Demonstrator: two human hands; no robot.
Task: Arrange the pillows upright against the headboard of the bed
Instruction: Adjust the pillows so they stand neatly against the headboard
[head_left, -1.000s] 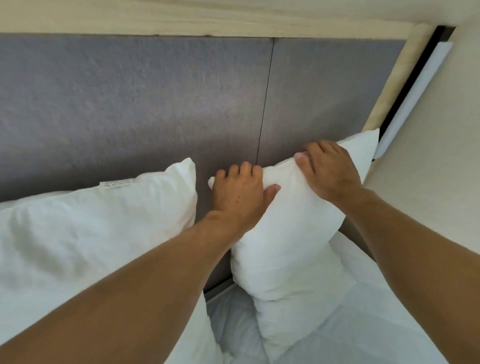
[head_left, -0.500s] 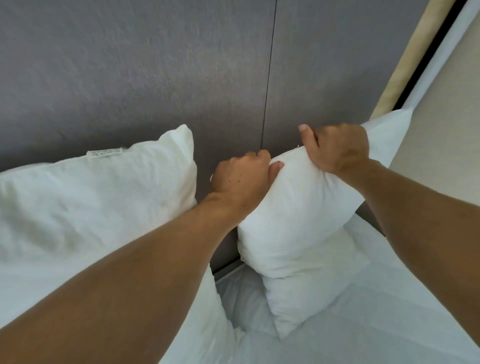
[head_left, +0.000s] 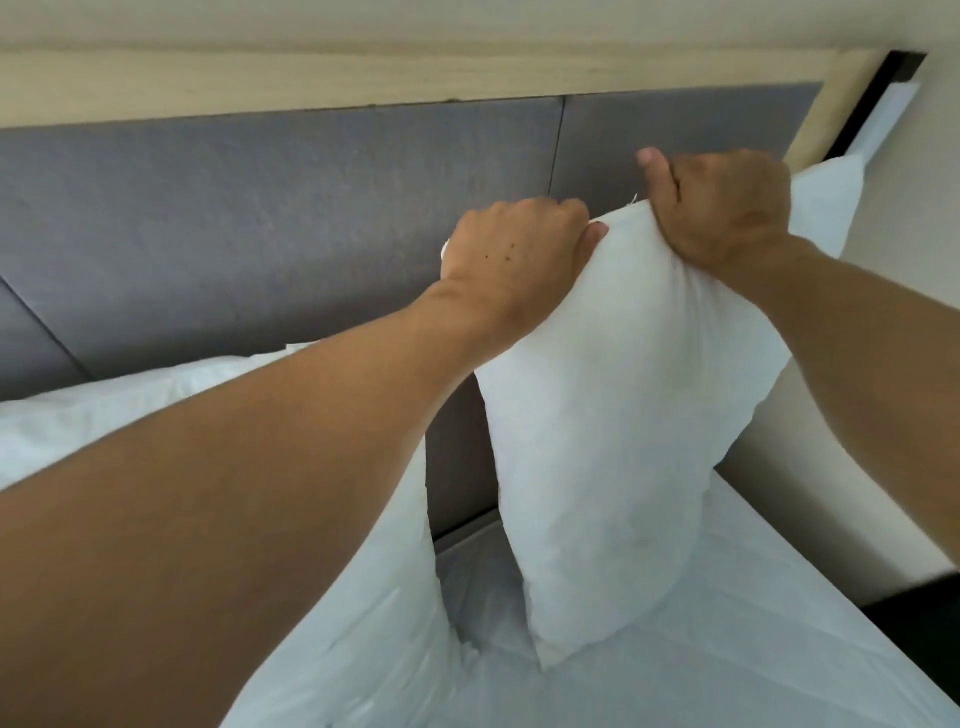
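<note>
Pillow held up by its top edge, at the headboard.

Both the left hand (head_left: 511, 247) and right hand (head_left: 727, 208) are clenched on the right pillow (head_left: 613, 415); its long axis hangs vertically below them, lower corner on the bed (head_left: 727, 649), headboard (head_left: 260, 234) just behind, second pillow (head_left: 104, 415) leftward.

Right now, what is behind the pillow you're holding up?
Behind the held pillow is the grey headboard, with a wooden frame and wall past its right corner. Whether the pillow touches the headboard is hidden.
</note>
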